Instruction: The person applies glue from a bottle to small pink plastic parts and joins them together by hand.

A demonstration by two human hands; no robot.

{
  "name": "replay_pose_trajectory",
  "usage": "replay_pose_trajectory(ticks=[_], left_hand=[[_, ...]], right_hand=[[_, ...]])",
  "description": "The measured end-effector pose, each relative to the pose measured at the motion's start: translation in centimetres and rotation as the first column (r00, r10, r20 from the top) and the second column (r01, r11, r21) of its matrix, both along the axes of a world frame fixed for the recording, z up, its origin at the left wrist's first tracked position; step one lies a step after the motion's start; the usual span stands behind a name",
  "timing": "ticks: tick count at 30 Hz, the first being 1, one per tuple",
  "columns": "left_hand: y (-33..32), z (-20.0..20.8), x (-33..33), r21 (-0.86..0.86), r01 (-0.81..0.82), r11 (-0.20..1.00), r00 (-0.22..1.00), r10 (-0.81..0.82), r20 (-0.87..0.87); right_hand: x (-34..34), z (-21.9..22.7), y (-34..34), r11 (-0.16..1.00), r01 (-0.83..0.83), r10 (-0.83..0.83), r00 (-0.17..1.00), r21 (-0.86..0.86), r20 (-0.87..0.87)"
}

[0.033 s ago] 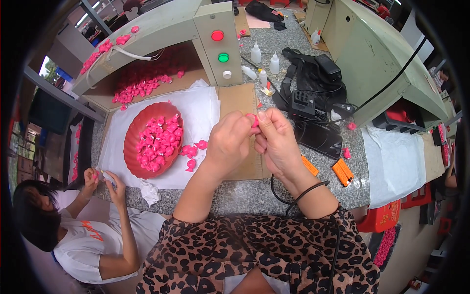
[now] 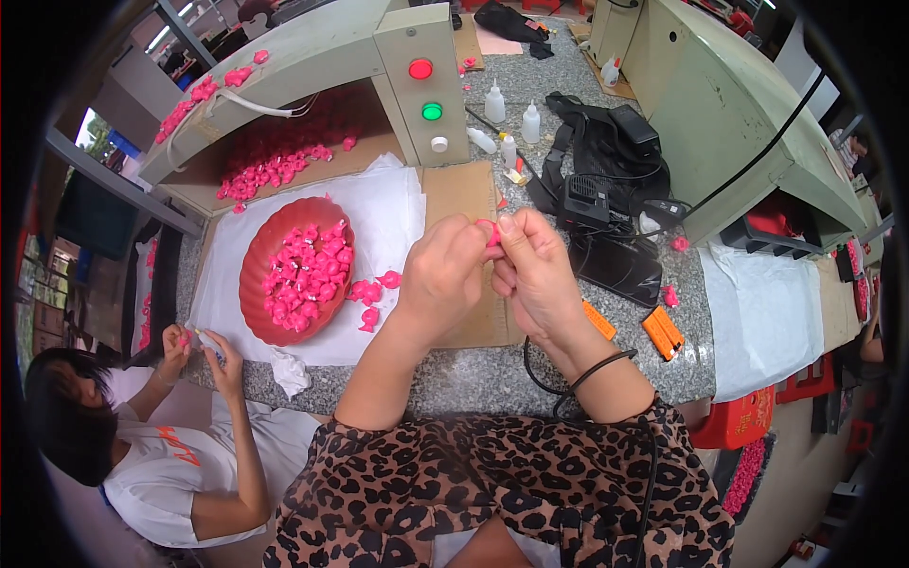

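Brown leopard-print top [image 2: 473,459], black spots; black cord [image 2: 600,364] across right forearm [image 2: 568,348].

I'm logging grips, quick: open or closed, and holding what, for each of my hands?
Left hand: closed, gripping a small pink piece.
Right hand: closed, pinching the same small pink piece.

l hand [image 2: 441,272] & r hand [image 2: 540,273] close tog., both pinching

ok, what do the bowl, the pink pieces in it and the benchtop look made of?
Red bowl: probably moulded plastic, satin; fluted wall, even colour.
Pink pieces: plastic or rubbery, unclear which; bright highlights.
Benchtop: granite or lookalike; grey speckle.
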State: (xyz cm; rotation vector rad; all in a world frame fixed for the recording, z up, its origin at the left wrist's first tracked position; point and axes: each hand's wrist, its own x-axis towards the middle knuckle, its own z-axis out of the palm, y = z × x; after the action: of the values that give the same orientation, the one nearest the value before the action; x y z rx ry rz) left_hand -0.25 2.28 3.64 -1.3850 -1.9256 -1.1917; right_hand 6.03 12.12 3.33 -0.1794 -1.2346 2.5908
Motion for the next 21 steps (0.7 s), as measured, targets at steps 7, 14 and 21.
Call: replay_pose_trajectory(ticks=[7, 14, 21], left_hand=[[0.16, -0.16, -0.03, 0.002, 0.005, 1.000, 1.000, -0.005, 0.008], [0.07, 0.04, 0.07, -0.012, -0.003, 1.000, 1.000, 0.004, 0.007], [0.08, 0.03, 0.10, -0.020, -0.007, 1.000, 1.000, 0.007, -0.001]], right_hand=[[0.03, -0.11, 0.11, 1.000, 0.001, -0.001, 1.000, -0.003, 0.005], [0.04, -0.11, 0.08, 1.000, -0.005, 0.005, 1.000, -0.006, 0.001], [0.06, -0.07, 0.12, 1.000, -0.004, 0.004, 1.000, -0.001, 0.005]])
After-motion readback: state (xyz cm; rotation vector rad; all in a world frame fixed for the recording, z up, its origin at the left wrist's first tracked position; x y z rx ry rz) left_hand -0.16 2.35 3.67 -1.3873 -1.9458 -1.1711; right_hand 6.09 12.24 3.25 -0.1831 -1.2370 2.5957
